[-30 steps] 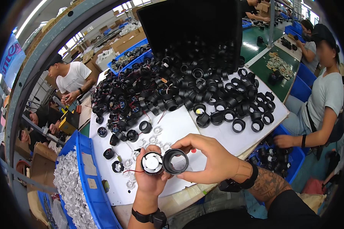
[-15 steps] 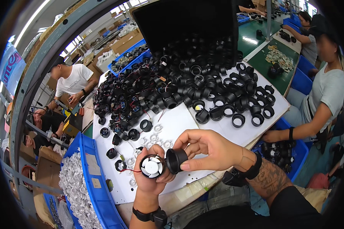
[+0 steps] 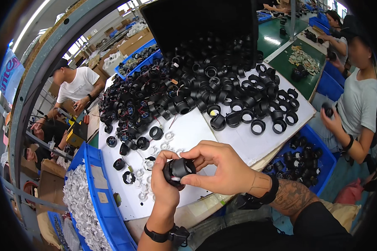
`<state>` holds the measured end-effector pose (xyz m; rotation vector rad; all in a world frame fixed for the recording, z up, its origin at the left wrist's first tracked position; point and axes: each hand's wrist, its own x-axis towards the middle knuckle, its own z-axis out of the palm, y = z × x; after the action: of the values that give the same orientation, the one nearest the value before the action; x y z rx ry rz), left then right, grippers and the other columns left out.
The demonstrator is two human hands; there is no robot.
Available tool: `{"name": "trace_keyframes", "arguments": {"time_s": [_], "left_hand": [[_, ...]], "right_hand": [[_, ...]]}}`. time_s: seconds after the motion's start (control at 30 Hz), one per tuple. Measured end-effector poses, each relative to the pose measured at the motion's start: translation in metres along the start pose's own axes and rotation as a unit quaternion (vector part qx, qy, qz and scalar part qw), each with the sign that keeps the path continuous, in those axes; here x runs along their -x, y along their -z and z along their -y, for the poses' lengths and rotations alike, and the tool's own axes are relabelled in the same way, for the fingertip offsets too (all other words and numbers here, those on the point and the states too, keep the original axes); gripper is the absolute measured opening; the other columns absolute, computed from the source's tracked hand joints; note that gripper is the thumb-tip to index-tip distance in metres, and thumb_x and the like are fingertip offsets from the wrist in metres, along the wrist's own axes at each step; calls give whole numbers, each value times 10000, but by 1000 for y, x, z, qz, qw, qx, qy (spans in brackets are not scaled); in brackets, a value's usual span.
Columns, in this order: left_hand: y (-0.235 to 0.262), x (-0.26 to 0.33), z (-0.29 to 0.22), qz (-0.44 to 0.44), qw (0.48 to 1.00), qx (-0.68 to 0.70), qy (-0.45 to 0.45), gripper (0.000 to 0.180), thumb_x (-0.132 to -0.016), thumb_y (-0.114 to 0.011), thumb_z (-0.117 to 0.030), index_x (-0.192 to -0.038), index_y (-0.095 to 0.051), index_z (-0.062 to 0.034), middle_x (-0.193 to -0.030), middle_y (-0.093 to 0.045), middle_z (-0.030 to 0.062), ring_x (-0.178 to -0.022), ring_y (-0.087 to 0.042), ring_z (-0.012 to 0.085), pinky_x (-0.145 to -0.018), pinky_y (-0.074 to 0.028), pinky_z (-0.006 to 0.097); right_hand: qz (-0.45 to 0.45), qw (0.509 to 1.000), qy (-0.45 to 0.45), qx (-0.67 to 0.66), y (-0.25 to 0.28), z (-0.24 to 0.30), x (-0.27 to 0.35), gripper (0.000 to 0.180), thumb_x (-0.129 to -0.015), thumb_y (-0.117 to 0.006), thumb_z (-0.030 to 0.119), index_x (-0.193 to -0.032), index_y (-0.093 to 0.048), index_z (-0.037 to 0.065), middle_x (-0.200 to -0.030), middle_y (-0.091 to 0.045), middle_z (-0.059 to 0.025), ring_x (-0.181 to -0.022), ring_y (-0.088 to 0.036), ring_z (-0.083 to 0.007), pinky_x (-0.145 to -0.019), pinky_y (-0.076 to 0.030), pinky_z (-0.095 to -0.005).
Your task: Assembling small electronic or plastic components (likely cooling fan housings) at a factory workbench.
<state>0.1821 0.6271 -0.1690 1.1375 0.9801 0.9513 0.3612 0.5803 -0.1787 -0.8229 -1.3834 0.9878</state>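
Low over the white worktop, my left hand (image 3: 164, 190) is wrapped round a small fan (image 3: 167, 172) in a black round frame. My right hand (image 3: 224, 169) pinches a black plastic ring (image 3: 181, 167) between thumb and fingers. The ring sits against the fan, tilted, and covers most of its face; a sliver of white shows at its lower edge. Whether the two parts are fully joined I cannot tell. Small white plastic rings (image 3: 148, 165) lie just beyond my left hand, beside a loose black ring (image 3: 128, 178).
Heaped black rings and wired fans cover the far worktop (image 3: 192, 129), before a large black bin (image 3: 201, 25). A blue bin (image 3: 102, 184) of white impellers stands left. Another blue bin (image 3: 329, 167) holds black parts at right, near a seated co-worker (image 3: 358, 100) holding a black part.
The black ring has come over the fan's face, hiding the white impeller that showed before. The fan has turned in my left hand. The right-hand co-worker has lifted a black part from the bin.
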Motion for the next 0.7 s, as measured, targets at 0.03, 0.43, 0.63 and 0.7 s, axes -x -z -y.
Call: {"name": "trace_keyframes", "arguments": {"time_s": [0.03,0.43,0.63,0.7], "left_hand": [[-3,-2,2,1,999,-42,-20,417,-1061,-332,-458,-999,-563,-116,-722,-568,0,-506,-425,65,-412,-290,221],[-4,-29,45,116,916,-306,-233,359,-1067,-335,-316,-930,-554,-67,-821,-526,28,-727,-444,118,-637,-387,298],[45,-60,79,237,968,63,54,441,-1053,-515,-344,-1313,-626,-5,-1281,-669,208,-1157,-681,286,-984,-556,384],[9,-30,48,162,977,-130,43,277,-1088,-426,-284,-947,-569,-92,-765,-571,-5,-637,-526,99,-565,-441,282]], "right_hand": [[-19,999,13,27,1,1,3,420,-860,-857,112,-1219,-690,-28,-1044,-695,-122,-972,-753,-189,-865,-619,-321],[-104,991,6,78,13,-23,42,438,-839,-867,71,-1216,-668,-33,-1071,-670,-123,-961,-744,-191,-864,-613,-310],[-75,997,13,-3,8,-38,52,417,-885,-828,44,-1263,-657,8,-1124,-642,-80,-992,-671,-157,-858,-575,-324],[-103,987,6,122,20,-18,56,434,-835,-884,202,-1156,-705,-29,-1030,-696,-142,-942,-693,-245,-843,-567,-356]]}}
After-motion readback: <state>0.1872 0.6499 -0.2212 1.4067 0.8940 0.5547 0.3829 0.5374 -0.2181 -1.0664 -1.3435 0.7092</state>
